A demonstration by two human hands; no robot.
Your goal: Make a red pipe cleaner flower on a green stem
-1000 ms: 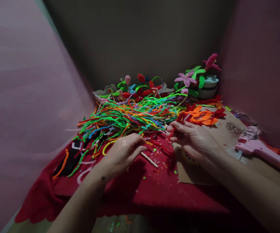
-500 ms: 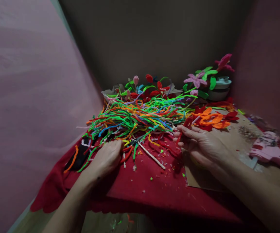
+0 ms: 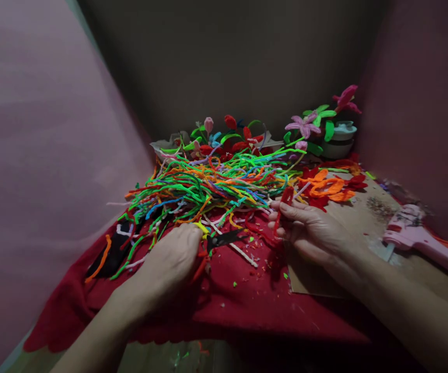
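Note:
My left hand (image 3: pixel 180 249) is closed around a pair of scissors (image 3: pixel 224 238) with yellow handles. Their dark blades point right, over the red cloth, and most of the grip is hidden by my fingers. My right hand (image 3: pixel 312 224) pinches a red pipe cleaner (image 3: pixel 287 196) bent into a narrow loop, with its tail hanging below the fingers. A gap separates the blades from that loop. Just behind both hands spreads a big heap of coloured pipe cleaners (image 3: pixel 196 189). One white pipe cleaner (image 3: pixel 243 255) lies slanting under the blades.
At right, a pink glue gun (image 3: pixel 406 230) rests on a cardboard sheet (image 3: pixel 358 241). Orange petal loops (image 3: pixel 331 187) lie beyond my right hand. Finished pipe-cleaner flowers (image 3: pixel 304 125) and a pale pot (image 3: pixel 338 147) stand at the back. Small clippings dot the red cloth (image 3: pixel 247 311).
The scissors have come up off the pile and swung toward the right, showing more of their blades. My right hand still holds the red loop. The whole view has shifted slightly.

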